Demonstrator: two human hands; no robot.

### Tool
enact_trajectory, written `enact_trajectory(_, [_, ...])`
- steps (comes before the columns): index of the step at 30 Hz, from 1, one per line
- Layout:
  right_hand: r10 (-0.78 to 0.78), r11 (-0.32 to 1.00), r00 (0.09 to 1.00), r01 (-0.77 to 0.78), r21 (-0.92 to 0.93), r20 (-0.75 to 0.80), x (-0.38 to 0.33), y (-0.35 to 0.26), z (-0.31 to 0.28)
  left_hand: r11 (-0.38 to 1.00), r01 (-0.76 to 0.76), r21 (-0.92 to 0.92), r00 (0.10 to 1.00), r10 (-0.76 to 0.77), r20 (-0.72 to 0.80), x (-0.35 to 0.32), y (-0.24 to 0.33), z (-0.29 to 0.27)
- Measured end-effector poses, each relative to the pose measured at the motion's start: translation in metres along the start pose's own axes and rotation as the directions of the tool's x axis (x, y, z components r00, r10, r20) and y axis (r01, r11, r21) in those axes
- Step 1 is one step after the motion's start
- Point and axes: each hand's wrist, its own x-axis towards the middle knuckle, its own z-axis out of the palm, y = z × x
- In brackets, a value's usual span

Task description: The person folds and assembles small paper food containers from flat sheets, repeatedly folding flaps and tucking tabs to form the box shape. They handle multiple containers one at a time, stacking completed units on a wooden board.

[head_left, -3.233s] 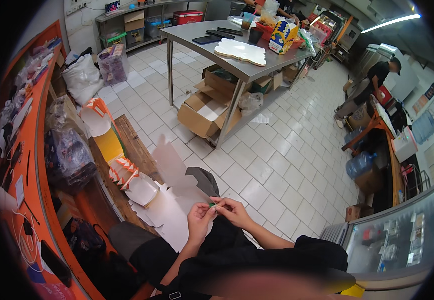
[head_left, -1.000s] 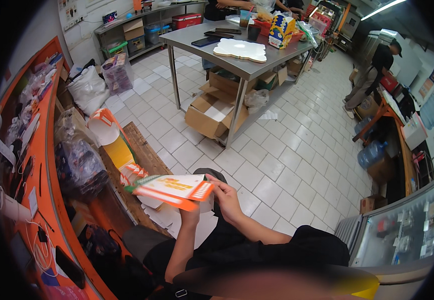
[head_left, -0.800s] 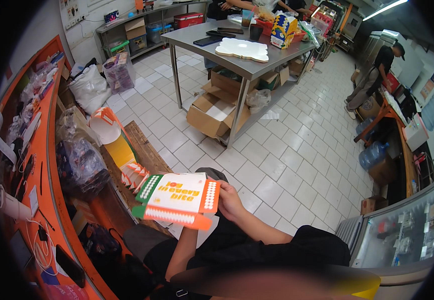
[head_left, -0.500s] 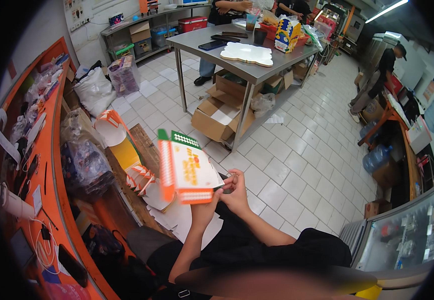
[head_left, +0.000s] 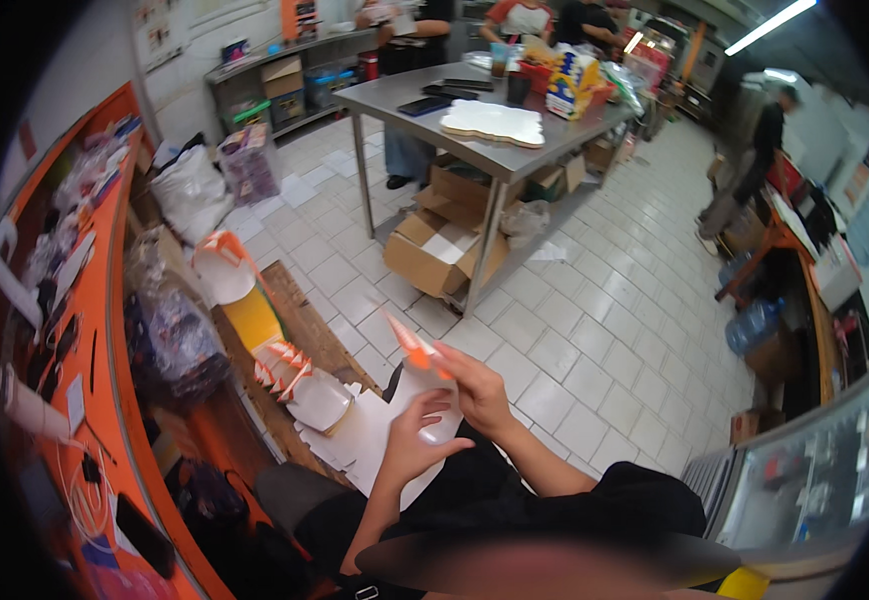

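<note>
In front of my body I hold a printed paper carton (head_left: 417, 347), turned nearly edge-on so that an orange edge and a pale inside surface show. My right hand (head_left: 483, 392) grips its right side with the fingers bent over the edge. My left hand (head_left: 417, 440) has its fingers and thumb spread, next to the carton's pale surface; whether it touches is unclear. On the wooden bench to my left lie a stack of flat white sheets (head_left: 360, 440) and nested orange-and-white cartons (head_left: 283, 368), with a yellow carton part (head_left: 253, 318) behind them.
An orange counter (head_left: 105, 400) with a phone and cables runs along my left. Ahead stands a steel table (head_left: 395, 92) bearing a white board (head_left: 495, 122), with open cardboard boxes (head_left: 435, 250) below. Several people stand beyond and at right. A glass-fronted cooler (head_left: 805, 480) is near right.
The carton has turned from showing its printed face to nearly edge-on. My left hand has let go of its lower edge and spread; my right hand has moved up along its side.
</note>
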Motion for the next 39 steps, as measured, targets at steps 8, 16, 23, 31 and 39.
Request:
enact_trajectory(8, [-0.232, 0.966, 0.961, 0.245, -0.080, 0.149, -0.005, -0.010, 0.000, 0.961, -0.145, -0.237, 0.874, 0.012, -0.485, 0.006, 0.009, -0.020])
enact_trajectory(16, [-0.092, 0.995, 0.988, 0.084, 0.061, 0.127, -0.011, -0.019, 0.003, 0.894, -0.109, 0.435, 0.840, 0.317, -0.441, 0.009, 0.014, -0.047])
enact_trajectory(23, [0.373, 0.861, 0.920, -0.392, 0.324, 0.121, -0.016, -0.030, 0.008, 0.592, -0.247, 0.767, 0.746, 0.622, -0.240, 0.011, 0.020, -0.043])
enact_trajectory(31, [0.462, 0.464, 0.860, -0.441, 0.768, 0.214, -0.010, -0.033, 0.014, 0.957, -0.274, 0.097, 0.835, 0.286, -0.470, 0.002, 0.008, -0.016])
enact_trajectory(39, [0.399, 0.341, 0.837, -0.514, 0.787, 0.374, -0.003, -0.030, 0.012, 0.970, -0.245, 0.008, 0.808, 0.209, -0.551, 0.004, 0.001, -0.013])
